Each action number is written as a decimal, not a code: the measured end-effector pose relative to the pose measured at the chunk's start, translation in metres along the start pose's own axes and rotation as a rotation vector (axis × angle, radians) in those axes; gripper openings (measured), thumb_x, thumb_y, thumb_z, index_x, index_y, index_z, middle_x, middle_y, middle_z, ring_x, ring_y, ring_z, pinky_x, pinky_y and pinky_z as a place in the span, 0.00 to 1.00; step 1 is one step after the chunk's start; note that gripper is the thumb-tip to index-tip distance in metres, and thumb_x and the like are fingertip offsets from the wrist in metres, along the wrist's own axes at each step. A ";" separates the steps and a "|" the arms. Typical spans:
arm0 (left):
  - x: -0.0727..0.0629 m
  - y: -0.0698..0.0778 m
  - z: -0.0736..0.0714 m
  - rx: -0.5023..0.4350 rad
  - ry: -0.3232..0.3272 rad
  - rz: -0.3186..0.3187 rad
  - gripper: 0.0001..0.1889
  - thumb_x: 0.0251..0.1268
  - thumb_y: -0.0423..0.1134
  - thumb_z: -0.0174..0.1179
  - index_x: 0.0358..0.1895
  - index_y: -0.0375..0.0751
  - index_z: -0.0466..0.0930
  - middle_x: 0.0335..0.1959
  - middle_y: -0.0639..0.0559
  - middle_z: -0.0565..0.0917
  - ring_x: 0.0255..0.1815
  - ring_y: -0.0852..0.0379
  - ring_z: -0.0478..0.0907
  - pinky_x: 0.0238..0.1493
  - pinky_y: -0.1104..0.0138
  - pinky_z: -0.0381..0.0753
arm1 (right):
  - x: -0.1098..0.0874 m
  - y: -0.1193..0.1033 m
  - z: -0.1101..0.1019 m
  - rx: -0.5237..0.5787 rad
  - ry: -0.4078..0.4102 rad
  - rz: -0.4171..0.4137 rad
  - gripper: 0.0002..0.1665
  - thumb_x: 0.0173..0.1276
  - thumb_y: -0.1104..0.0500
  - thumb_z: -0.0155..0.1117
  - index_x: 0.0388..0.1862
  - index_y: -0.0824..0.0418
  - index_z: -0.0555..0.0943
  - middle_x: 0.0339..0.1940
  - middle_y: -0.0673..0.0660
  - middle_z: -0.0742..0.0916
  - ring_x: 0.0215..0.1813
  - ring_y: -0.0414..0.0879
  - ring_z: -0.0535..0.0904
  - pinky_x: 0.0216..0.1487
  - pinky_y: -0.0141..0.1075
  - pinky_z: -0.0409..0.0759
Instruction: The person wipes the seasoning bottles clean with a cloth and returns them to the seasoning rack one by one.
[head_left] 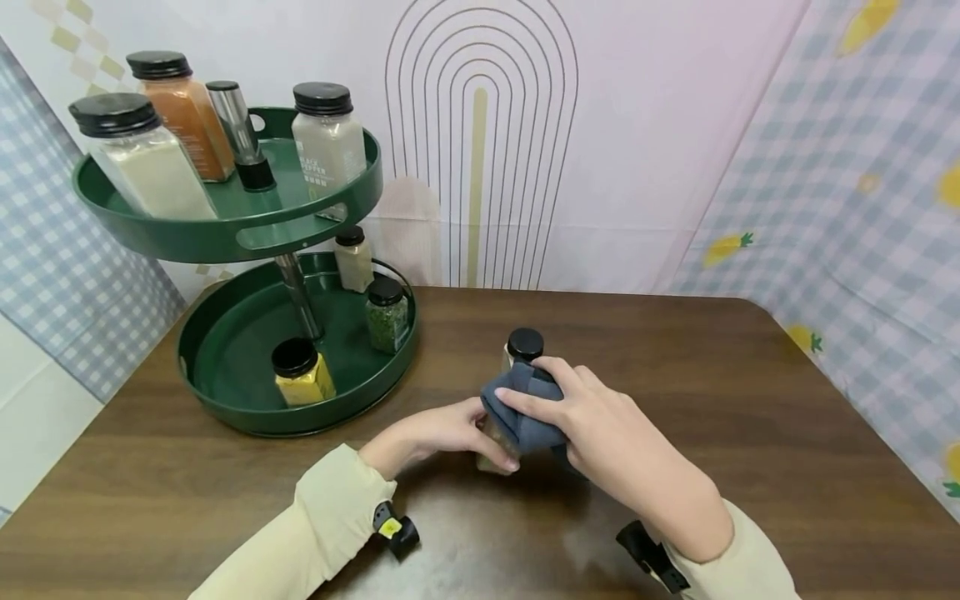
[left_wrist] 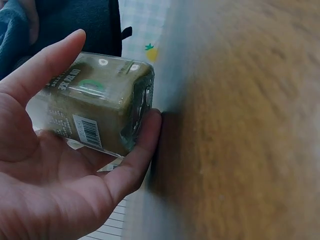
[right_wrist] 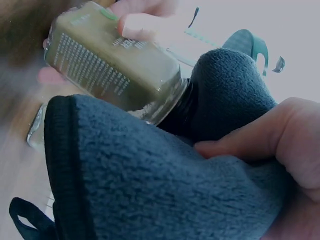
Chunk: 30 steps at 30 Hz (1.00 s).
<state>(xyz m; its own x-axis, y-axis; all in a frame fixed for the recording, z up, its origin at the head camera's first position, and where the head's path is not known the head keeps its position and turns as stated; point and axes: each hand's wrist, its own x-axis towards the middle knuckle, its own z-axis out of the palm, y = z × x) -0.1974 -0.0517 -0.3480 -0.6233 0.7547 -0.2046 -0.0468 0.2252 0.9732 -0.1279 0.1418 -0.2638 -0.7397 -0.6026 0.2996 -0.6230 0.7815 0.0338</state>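
My left hand [head_left: 450,429] grips a square clear spice jar [left_wrist: 100,95] of brownish powder low down, thumb on one side and fingers around the other. A barcode label shows on its wall in the left wrist view. In my right hand [head_left: 603,421] is a blue-grey fleece cloth [head_left: 528,408] with a dark edge band and a small loop. The cloth [right_wrist: 150,165] wraps over the jar's dark lid end, hiding most of the lid. The jar tilts in both wrist views. Just behind the hands stands another jar with a black lid [head_left: 525,342], its body mostly covered by the cloth.
To the left stands a green two-tier round rack [head_left: 255,421]. Its upper tray [head_left: 187,237] bears large black-capped jars and a metal grinder [head_left: 238,133]; the lower one has a yellow jar [head_left: 306,379], a green-herb jar [head_left: 387,317] and a pale jar [head_left: 354,262]. Patterned curtains surround the wooden table [head_left: 675,358].
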 end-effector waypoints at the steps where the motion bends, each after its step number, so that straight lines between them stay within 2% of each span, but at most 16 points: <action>1: 0.000 0.000 0.000 0.001 -0.007 0.000 0.26 0.51 0.29 0.67 0.56 0.45 0.72 0.41 0.53 0.82 0.43 0.58 0.76 0.52 0.66 0.71 | -0.001 0.001 -0.001 0.002 -0.002 -0.012 0.47 0.42 0.77 0.67 0.58 0.37 0.76 0.58 0.57 0.74 0.49 0.52 0.75 0.23 0.34 0.71; 6: 0.002 -0.001 0.000 -0.006 -0.021 0.005 0.28 0.50 0.28 0.67 0.57 0.45 0.71 0.41 0.53 0.81 0.42 0.58 0.76 0.51 0.66 0.71 | -0.003 0.006 -0.004 0.005 -0.002 -0.082 0.47 0.40 0.78 0.66 0.56 0.37 0.78 0.60 0.57 0.74 0.48 0.52 0.75 0.26 0.36 0.73; 12: 0.002 0.000 0.000 0.015 -0.007 0.007 0.33 0.49 0.28 0.68 0.60 0.48 0.67 0.47 0.53 0.79 0.47 0.59 0.75 0.57 0.65 0.67 | -0.006 0.009 -0.012 0.020 -0.013 -0.129 0.45 0.37 0.79 0.66 0.50 0.36 0.81 0.61 0.54 0.73 0.45 0.47 0.74 0.26 0.35 0.73; 20: 0.000 -0.002 -0.003 0.010 -0.003 -0.003 0.33 0.49 0.30 0.67 0.61 0.46 0.66 0.45 0.51 0.80 0.47 0.58 0.75 0.55 0.65 0.69 | -0.011 0.017 -0.019 0.048 -0.064 -0.076 0.39 0.43 0.78 0.58 0.44 0.37 0.83 0.56 0.50 0.75 0.44 0.44 0.74 0.30 0.34 0.74; 26: -0.001 -0.003 -0.005 0.006 0.008 -0.036 0.34 0.49 0.30 0.67 0.62 0.44 0.65 0.52 0.50 0.78 0.52 0.56 0.73 0.57 0.63 0.68 | -0.009 0.028 -0.018 0.013 -0.184 0.055 0.33 0.48 0.77 0.59 0.42 0.42 0.84 0.52 0.55 0.77 0.42 0.50 0.75 0.24 0.34 0.71; 28: 0.000 -0.003 -0.004 0.013 0.004 -0.036 0.34 0.49 0.30 0.67 0.62 0.44 0.65 0.52 0.50 0.78 0.52 0.57 0.73 0.57 0.63 0.68 | -0.008 0.031 -0.017 0.005 -0.172 0.095 0.32 0.49 0.76 0.58 0.44 0.43 0.84 0.52 0.56 0.77 0.43 0.52 0.75 0.25 0.36 0.72; 30: 0.001 -0.003 -0.003 0.016 0.001 -0.023 0.33 0.49 0.29 0.67 0.61 0.43 0.66 0.50 0.50 0.79 0.51 0.57 0.73 0.56 0.64 0.69 | -0.007 0.033 -0.018 0.013 -0.102 0.116 0.33 0.50 0.76 0.57 0.47 0.44 0.83 0.55 0.57 0.76 0.47 0.54 0.76 0.27 0.40 0.75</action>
<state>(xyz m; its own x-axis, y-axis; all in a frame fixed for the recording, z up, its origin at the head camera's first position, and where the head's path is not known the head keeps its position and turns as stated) -0.1999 -0.0532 -0.3505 -0.6229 0.7488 -0.2265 -0.0486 0.2520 0.9665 -0.1386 0.1749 -0.2481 -0.8285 -0.5222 0.2022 -0.5345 0.8451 -0.0080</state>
